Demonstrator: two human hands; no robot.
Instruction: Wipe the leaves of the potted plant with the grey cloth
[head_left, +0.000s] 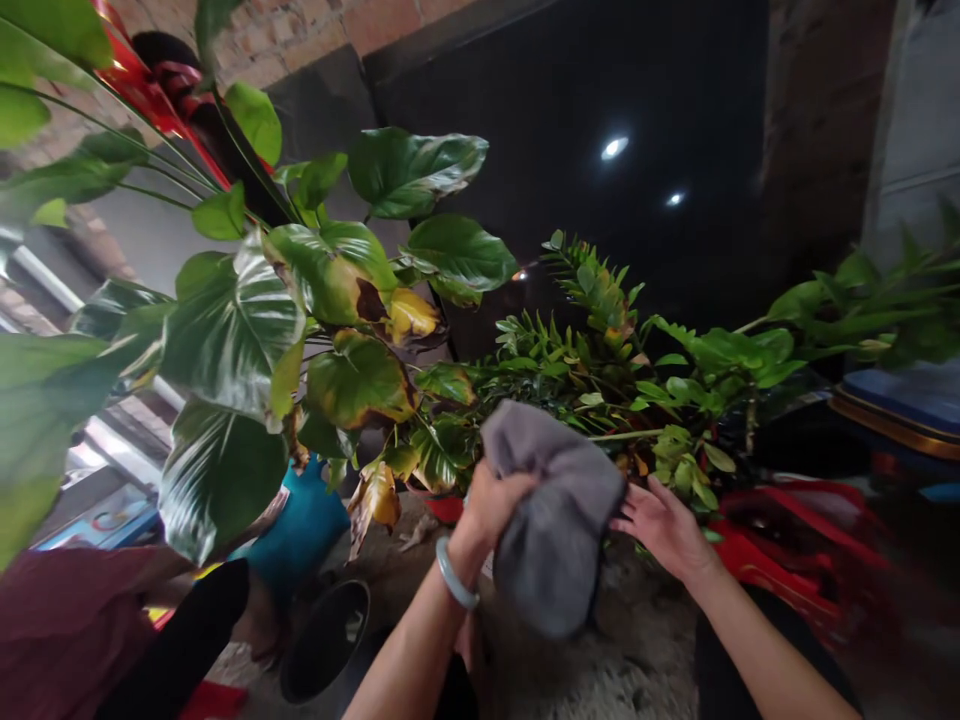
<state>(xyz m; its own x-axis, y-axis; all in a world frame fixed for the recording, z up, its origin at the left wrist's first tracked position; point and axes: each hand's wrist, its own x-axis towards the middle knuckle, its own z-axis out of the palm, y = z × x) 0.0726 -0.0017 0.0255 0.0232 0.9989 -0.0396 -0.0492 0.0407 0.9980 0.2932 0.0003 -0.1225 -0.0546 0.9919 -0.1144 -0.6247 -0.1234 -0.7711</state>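
Bare forearms, 2 of them, rise from the bottom edge; the left forearm (409, 650) slants up and to the right, the right forearm (757, 625) up and to the left, so that they converge on a gray cloth (559, 540). The left hand (496, 505) is clamped on the cloth's left side, thumb laid across the bunched fabric, back of the hand toward the camera. A pale bangle (455, 575) circles that wrist. The right hand (664, 525) is open, its fingers apart and extended toward the cloth's right edge; whether their tips touch it cannot be told. The cloth is held above the dirt floor (630, 650), in front of low green plants (600, 370).

At left, a broad-leaved plant (232, 330) carries several yellowed, browned leaves, with a shiny red ribbon (146, 90) above. Below it are a dark bucket (326, 640), a teal garment (300, 525) and maroon clothing (71, 630). A red bag (806, 560) stands beyond the right forearm.

Colored printing shows on a blue box (105, 520) at far left, too blurred to read. Behind everything, a dark panel (585, 90) reflects 2 bright spots.
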